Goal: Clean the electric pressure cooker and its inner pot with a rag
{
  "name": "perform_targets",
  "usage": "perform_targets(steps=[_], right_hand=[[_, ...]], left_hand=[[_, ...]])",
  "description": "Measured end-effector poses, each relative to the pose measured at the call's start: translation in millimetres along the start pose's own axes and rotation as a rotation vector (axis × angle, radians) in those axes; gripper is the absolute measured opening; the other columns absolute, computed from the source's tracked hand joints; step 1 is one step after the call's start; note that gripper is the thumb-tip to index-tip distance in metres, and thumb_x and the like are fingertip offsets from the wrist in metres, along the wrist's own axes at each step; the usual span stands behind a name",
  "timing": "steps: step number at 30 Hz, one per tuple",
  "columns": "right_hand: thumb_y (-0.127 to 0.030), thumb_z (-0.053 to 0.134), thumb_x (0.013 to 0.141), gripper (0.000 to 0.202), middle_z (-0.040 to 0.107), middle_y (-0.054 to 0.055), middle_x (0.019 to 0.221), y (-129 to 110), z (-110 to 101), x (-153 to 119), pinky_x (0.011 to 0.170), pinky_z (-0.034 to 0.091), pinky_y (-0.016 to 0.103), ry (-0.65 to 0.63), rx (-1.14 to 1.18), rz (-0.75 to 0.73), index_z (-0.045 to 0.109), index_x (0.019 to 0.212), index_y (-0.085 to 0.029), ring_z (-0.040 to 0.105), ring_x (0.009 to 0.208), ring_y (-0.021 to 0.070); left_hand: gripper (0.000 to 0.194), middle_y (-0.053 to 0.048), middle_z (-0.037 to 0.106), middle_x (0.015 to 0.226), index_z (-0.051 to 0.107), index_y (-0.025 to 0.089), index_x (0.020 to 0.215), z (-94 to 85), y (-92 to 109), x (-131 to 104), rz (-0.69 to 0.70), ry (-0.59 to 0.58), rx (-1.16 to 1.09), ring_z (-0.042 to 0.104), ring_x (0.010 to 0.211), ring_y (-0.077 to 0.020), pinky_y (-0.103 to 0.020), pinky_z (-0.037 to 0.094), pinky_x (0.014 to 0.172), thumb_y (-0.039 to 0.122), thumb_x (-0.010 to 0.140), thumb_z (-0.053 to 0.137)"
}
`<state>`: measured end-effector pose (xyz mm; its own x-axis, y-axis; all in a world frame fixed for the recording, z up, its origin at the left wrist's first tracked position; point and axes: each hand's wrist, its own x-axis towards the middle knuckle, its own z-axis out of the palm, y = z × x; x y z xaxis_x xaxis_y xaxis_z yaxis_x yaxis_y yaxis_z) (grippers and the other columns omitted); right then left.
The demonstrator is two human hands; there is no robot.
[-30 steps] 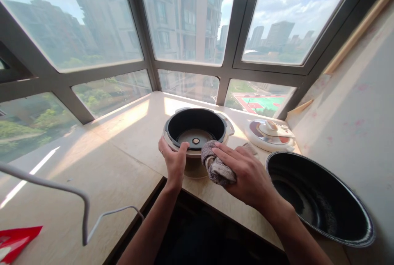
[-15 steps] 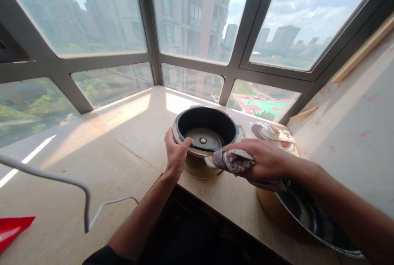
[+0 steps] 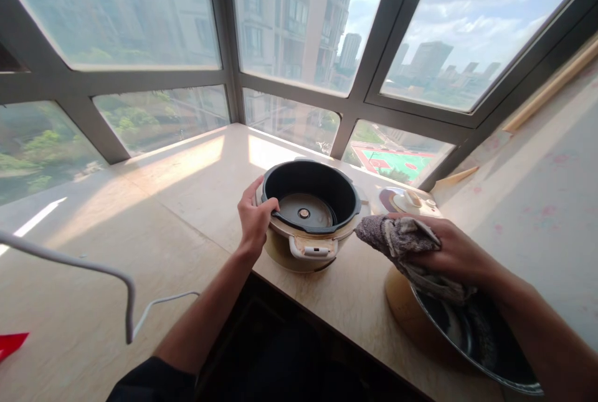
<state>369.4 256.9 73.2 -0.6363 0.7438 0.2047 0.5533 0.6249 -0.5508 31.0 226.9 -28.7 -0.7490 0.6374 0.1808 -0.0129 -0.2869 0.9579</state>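
Observation:
An electric pressure cooker point(image 3: 314, 249) with a black, hollow inside stands lidless on the window ledge. Its white front handle faces me. My left hand point(image 3: 255, 215) grips the cooker's left rim, thumb over the edge and fingers around the outside. To the right of the cooker, apart from it, my right hand point(image 3: 448, 249) clutches a bunched grey cloth point(image 3: 397, 237). The cloth's lower end hangs over a large metal basin point(image 3: 439, 321), and my right forearm crosses above that basin.
Behind my right hand lies a white lid point(image 3: 411, 199) with a knob, near the wall. A grey cable point(image 3: 84, 262) loops over the ledge point(image 3: 187, 202) on the left, with a red packet point(image 3: 12, 344) at the edge. Window frames enclose the ledge.
My right hand has pulled the cloth away from the cooker's front handle, to the right, uncovering the handle. My left hand keeps its hold on the rim.

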Motion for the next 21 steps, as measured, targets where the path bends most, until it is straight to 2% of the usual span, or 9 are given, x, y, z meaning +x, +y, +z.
perform_targets(steps=[2, 5, 8, 11, 14, 17, 19, 21], right_hand=[[-0.035, 0.073, 0.069, 0.053, 0.074, 0.014, 0.111, 2, 8, -7, 0.093, 0.056, 0.05, 0.123, 0.04, 0.077, 0.073, 0.119, -0.017, 0.069, 0.107, 0.037], [-0.038, 0.077, 0.069, 0.063, 0.072, 0.011, 0.116, -7, 32, -12, 0.098, 0.053, 0.051, 0.425, 0.211, 0.228, 0.067, 0.129, -0.02, 0.068, 0.108, 0.0346], [-0.04, 0.08, 0.072, 0.072, 0.068, 0.011, 0.121, -24, 65, -10, 0.101, 0.051, 0.052, 0.695, 0.4, 0.351, 0.059, 0.137, -0.02, 0.067, 0.11, 0.0309], [-0.042, 0.08, 0.075, 0.076, 0.065, 0.012, 0.126, -44, 107, -11, 0.104, 0.049, 0.054, 0.816, 0.474, 0.382, 0.053, 0.143, -0.02, 0.064, 0.114, 0.0306], [-0.036, 0.074, 0.083, 0.074, 0.056, 0.014, 0.138, -59, 159, -16, 0.109, 0.044, 0.055, 0.865, 0.359, 0.277, 0.044, 0.15, -0.023, 0.056, 0.127, 0.0312], [-0.028, 0.071, 0.085, 0.079, 0.047, 0.018, 0.143, -55, 205, -19, 0.108, 0.043, 0.057, 0.932, 0.043, -0.041, 0.035, 0.155, -0.024, 0.048, 0.134, 0.0339], [-0.031, 0.068, 0.087, 0.078, 0.044, 0.021, 0.144, -41, 226, -16, 0.105, 0.044, 0.061, 0.944, -0.092, -0.178, 0.033, 0.156, -0.022, 0.046, 0.134, 0.0362], [-0.032, 0.067, 0.088, 0.076, 0.045, 0.022, 0.141, -23, 233, -11, 0.102, 0.047, 0.062, 1.008, -0.122, -0.178, 0.033, 0.156, -0.021, 0.048, 0.131, 0.0363]], left_hand=[[0.058, -0.009, 0.066, 0.12, 0.075, 0.016, 0.108, -2.5, 0, 7, 0.019, -0.013, 0.017, 0.06, 0.112, -0.0299, -0.036, 0.055, 0.089, 0.013, 0.051, 0.063], [0.054, -0.009, 0.066, 0.116, 0.076, 0.016, 0.102, -4.3, 0, 13, 0.035, -0.019, 0.037, 0.061, 0.104, -0.0277, -0.035, 0.055, 0.082, 0.014, 0.05, 0.061], [0.053, -0.009, 0.066, 0.11, 0.076, 0.016, 0.1, -4.8, 0, 18, 0.035, -0.028, 0.021, 0.061, 0.095, -0.0247, -0.032, 0.053, 0.074, 0.016, 0.049, 0.059], [0.053, -0.006, 0.067, 0.097, 0.076, 0.014, 0.098, -5.5, 3, 23, 0.002, -0.039, -0.009, 0.057, 0.078, -0.0184, -0.028, 0.046, 0.062, 0.017, 0.048, 0.058], [0.056, -0.002, 0.063, 0.075, 0.075, 0.011, 0.1, -6.7, 5, 28, -0.033, -0.047, -0.038, 0.045, 0.059, -0.0109, -0.024, 0.033, 0.05, 0.017, 0.047, 0.058], [0.058, 0.001, 0.057, 0.062, 0.075, 0.011, 0.101, -7.8, 6, 31, -0.05, -0.062, -0.045, 0.037, 0.052, -0.0086, -0.023, 0.025, 0.047, 0.017, 0.046, 0.058], [0.058, 0.002, 0.056, 0.061, 0.075, 0.012, 0.1, -8.4, 7, 33, -0.056, -0.068, -0.037, 0.037, 0.051, -0.0084, -0.023, 0.025, 0.046, 0.017, 0.046, 0.058], [0.058, 0.001, 0.057, 0.062, 0.076, 0.012, 0.1, -8.9, 8, 35, -0.065, -0.073, -0.029, 0.038, 0.051, -0.0085, -0.023, 0.025, 0.045, 0.017, 0.045, 0.057]])
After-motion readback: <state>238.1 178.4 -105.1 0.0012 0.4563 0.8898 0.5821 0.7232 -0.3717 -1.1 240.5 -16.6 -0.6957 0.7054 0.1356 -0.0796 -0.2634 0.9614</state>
